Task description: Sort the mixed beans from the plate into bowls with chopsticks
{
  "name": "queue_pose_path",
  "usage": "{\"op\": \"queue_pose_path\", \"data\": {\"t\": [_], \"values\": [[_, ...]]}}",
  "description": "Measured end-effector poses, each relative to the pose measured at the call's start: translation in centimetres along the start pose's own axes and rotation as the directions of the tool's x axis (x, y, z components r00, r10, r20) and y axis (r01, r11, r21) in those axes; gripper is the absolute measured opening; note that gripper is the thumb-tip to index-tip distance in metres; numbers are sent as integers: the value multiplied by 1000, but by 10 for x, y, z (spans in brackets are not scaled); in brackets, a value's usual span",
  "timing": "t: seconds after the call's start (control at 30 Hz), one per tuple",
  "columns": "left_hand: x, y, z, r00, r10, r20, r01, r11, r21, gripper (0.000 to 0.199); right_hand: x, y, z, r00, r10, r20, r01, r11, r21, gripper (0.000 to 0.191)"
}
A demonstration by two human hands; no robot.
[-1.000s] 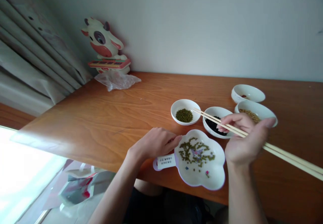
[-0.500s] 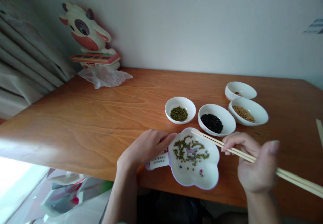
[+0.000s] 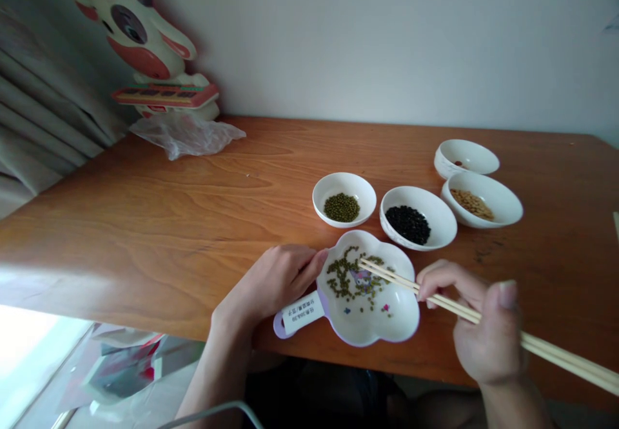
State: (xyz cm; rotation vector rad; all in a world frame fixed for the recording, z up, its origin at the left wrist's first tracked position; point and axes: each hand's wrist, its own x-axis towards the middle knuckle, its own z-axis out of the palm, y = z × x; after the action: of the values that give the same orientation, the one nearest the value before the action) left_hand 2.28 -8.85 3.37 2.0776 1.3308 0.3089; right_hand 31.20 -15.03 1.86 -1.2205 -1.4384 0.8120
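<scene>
My right hand (image 3: 483, 326) is closed around a pair of wooden chopsticks (image 3: 449, 305). Their tips reach in among scattered green mung beans (image 3: 342, 279) in a white, flower-shaped dish (image 3: 401, 319) with a lilac rim and a labelled handle (image 3: 302, 313). A printed cartoon figure shows on the dish's bottom. At the dish's upper left, my left hand (image 3: 278, 280) holds the rim, thumb along the edge and the other fingers curled, partly hidden. Just behind the dish stand a bowl of mung beans (image 3: 323, 215) and a bowl of black beans (image 3: 447, 232).
To the back right, a bowl of tan beans or peanuts (image 3: 510, 213) stands before a bowl with a few reddish pieces (image 3: 486, 166). A cow-shaped toy keyboard (image 3: 164, 97) and a crumpled plastic bag (image 3: 191, 137) are at the back left. A cable (image 3: 222, 406) crosses the bottom.
The chopstick tips have moved from the dish's upper rim down and left into the mung beans. My left hand has slid slightly, uncovering more of the handle. The camera view has shifted.
</scene>
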Motion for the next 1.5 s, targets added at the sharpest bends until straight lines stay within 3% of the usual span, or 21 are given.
{"op": "queue_pose_path", "data": {"t": [0.2, 0.47, 0.87, 1.23, 1.5], "values": [[-2, -6, 5, 998, 64, -30, -63, 998, 24, 54, -11, 0, 8, 998, -4, 63, 3, 1000, 22, 77], [-6, -6, 12, 994, 52, -92, -52, 999, -1, 53, -3, 1, 17, 992, -19, 126, 14, 999, 44, 77], [-9, -4, 11, 994, 38, -105, -43, 998, -42, 53, 4, -6, 14, 998, -20, 58, 21, 1000, -13, 84], [-9, -4, 14, 992, 23, -127, -28, 999, -42, 52, 3, 2, 14, 989, -1, 145, 4, 1000, -22, 86], [-9, -3, 13, 992, 23, -122, -28, 999, -40, 52, 2, 1, 14, 997, -9, 81, 9, 1000, -2, 84]]}}
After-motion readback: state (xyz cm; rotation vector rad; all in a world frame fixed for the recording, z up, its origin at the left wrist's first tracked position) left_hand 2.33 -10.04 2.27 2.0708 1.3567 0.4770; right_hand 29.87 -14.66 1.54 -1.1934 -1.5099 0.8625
